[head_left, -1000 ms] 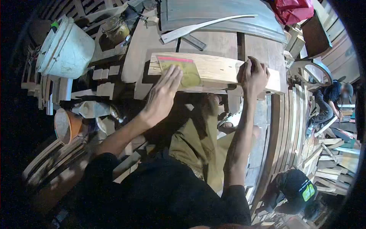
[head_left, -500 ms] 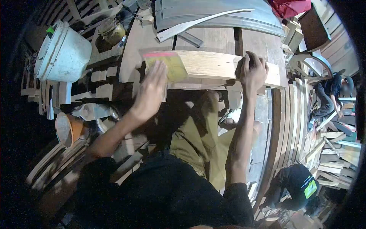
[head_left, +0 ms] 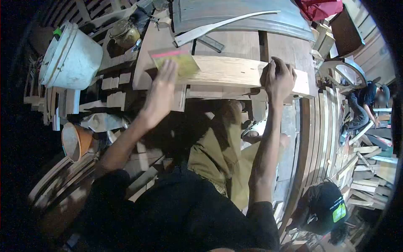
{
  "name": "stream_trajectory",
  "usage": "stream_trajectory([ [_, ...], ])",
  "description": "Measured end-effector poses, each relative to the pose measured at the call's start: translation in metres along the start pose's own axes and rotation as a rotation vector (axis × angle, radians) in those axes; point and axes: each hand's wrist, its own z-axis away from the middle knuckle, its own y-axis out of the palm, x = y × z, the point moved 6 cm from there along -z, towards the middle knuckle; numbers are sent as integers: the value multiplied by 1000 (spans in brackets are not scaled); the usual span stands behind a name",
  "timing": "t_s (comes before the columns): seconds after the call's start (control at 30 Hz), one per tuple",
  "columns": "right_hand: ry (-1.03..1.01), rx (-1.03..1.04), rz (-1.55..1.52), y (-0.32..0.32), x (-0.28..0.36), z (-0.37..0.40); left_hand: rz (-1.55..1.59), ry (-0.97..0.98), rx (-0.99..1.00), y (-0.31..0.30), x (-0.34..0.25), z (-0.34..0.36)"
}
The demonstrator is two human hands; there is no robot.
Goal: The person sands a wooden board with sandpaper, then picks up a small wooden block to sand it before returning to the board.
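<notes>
A pale wooden board [head_left: 228, 70] with a gently curved edge lies across the workbench [head_left: 235, 42]. Over its left end, my left hand [head_left: 161, 90] holds a yellow sheet with a pink edge [head_left: 184, 65], fingers laid along it and slightly blurred by motion. The sheet overlaps the board's face, and its exact kind is unclear. Farther right, my right hand [head_left: 280, 79] curls over the board and grips it near its right end. Behind the board rest a thin curved wooden strip [head_left: 205, 32] and a short grey bar [head_left: 210, 43].
A grey panel [head_left: 243, 14] stands at the back. On the left are a white bucket [head_left: 77, 56] and an orange container [head_left: 77, 140]. A person in a cap [head_left: 325, 206] is close at lower right; another person [head_left: 363, 107] sits farther off among wood pieces [head_left: 367, 185].
My left hand and the yellow sheet have shifted left along the board, toward its left end. My right hand keeps its place. The capped person's head has moved slightly.
</notes>
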Motion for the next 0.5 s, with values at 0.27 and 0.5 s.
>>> stream_trajectory([
  [0.27,29,34,-32,5,-5,-1,94,-75,-40,0,8,-12],
  [0.5,22,15,23,3,-2,0,208,181,-9,22,-60,3],
])
